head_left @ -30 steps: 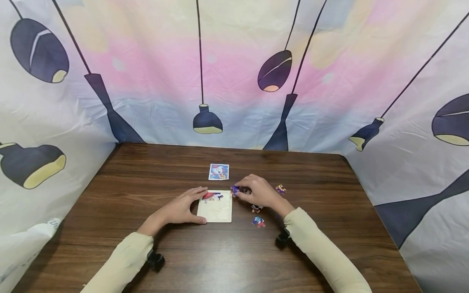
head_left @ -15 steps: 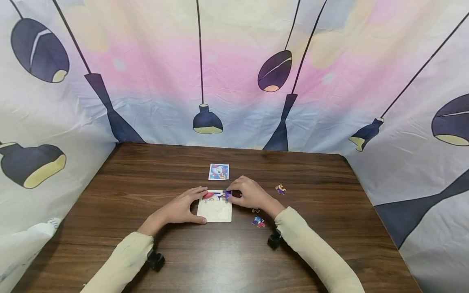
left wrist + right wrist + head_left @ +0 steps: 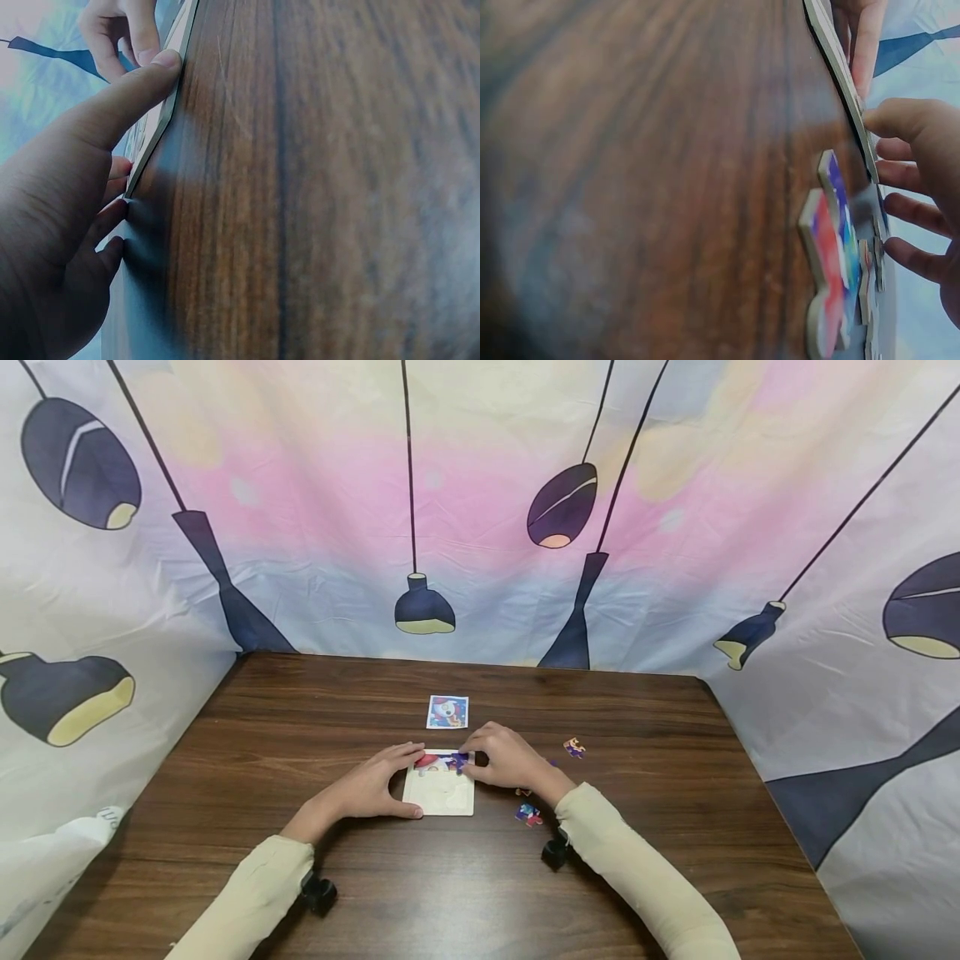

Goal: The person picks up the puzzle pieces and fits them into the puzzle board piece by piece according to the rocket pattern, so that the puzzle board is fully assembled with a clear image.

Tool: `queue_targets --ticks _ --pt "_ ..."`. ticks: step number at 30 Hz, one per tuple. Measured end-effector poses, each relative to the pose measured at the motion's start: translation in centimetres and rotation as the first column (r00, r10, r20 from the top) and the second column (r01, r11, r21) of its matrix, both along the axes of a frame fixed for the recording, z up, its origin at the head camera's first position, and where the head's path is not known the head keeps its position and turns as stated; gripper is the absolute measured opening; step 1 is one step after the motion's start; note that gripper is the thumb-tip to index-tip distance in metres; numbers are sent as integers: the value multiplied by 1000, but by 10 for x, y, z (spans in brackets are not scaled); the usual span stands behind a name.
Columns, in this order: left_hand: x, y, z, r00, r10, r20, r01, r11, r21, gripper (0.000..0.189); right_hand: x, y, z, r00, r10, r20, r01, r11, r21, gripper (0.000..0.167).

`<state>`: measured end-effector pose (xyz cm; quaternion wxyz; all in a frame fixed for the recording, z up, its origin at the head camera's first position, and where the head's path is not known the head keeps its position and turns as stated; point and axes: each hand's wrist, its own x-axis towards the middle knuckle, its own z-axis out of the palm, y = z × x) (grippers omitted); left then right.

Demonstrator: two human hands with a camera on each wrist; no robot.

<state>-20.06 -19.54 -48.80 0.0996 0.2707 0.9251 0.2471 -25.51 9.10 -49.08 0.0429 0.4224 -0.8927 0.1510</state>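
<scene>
A cream puzzle board (image 3: 442, 800) lies flat on the brown table (image 3: 300, 743). My left hand (image 3: 401, 781) grips its left side, thumb on the near edge and fingers at the far corner; the left wrist view shows that thumb (image 3: 135, 86) against the board's edge (image 3: 159, 124). My right hand (image 3: 471, 762) pinches a purple puzzle piece (image 3: 458, 762) and holds it down at the board's far right corner, beside a red-and-white piece (image 3: 429, 762) set in the top row. The rest of the board is bare.
A small picture card (image 3: 447, 712) lies just beyond the board. Loose pieces lie to the right: one (image 3: 573, 747) further out, one (image 3: 528, 813) near my right wrist, one (image 3: 522, 792) partly under that hand. Printed fabric walls (image 3: 480, 527) enclose the table.
My right hand carried the purple piece leftwards from the table to the board's far right corner and now holds it there. The left hand stayed on the board.
</scene>
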Motion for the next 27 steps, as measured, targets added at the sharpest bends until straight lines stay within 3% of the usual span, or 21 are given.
queue_targets --ticks 12,27 --pt "0 0 -1 1000 5 5 -5 1000 -4 105 -1 -3 0 1000 24 -7 -24 1000 5 30" --pt "1 -1 0 1000 2 7 -2 1000 17 104 5 -7 6 1000 -5 -16 6 999 41 29"
